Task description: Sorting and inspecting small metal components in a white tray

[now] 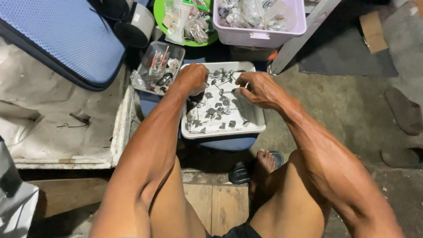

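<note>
Both hands work over a shallow white tray set on a blue stool between the person's knees. The tray carries a scatter of small grey metal parts, flat tabs and short pins, lying loose across its floor.

Left hand: curled into a loose fist over the tray's upper left corner, knuckles up. Its grip is clenched, but whether it encloses any parts cannot be told from this view.

Right hand: poised over the tray's upper right area, thumb and forefinger pinched together on what appears to be one small metal part; the piece itself is too small to make out with certainty.

Judgement: the step in hand is picking and sorting among the loose parts in the tray. The next move calls for a fine pinch and a steady lift, since the pieces lie close together and overlap.

Surroundings: a clear plastic box of mixed hardware sits just left of the tray; a green bowl and a pale lilac bin, both holding small bagged items, stand beyond it.
</note>
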